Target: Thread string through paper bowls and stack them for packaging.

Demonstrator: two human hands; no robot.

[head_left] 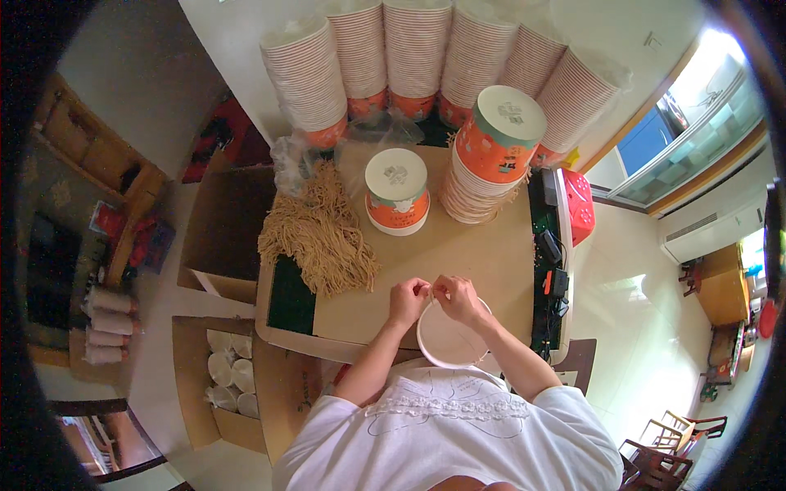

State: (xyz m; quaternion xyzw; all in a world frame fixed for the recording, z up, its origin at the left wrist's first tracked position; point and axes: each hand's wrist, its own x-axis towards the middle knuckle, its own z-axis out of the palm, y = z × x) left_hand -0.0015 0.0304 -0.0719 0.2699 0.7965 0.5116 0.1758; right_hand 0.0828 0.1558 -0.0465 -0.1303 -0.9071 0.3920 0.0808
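From the head camera, the left hand (407, 299) and right hand (458, 298) meet, fingertips pinching at the far rim of a white paper bowl (449, 338) at the table's (483, 254) near edge. Risk: overhanging the edge, the bowl could tip off if tugged.

dried noodle heap (322, 235), stacked paper bowls (413, 49), red basket (577, 204)
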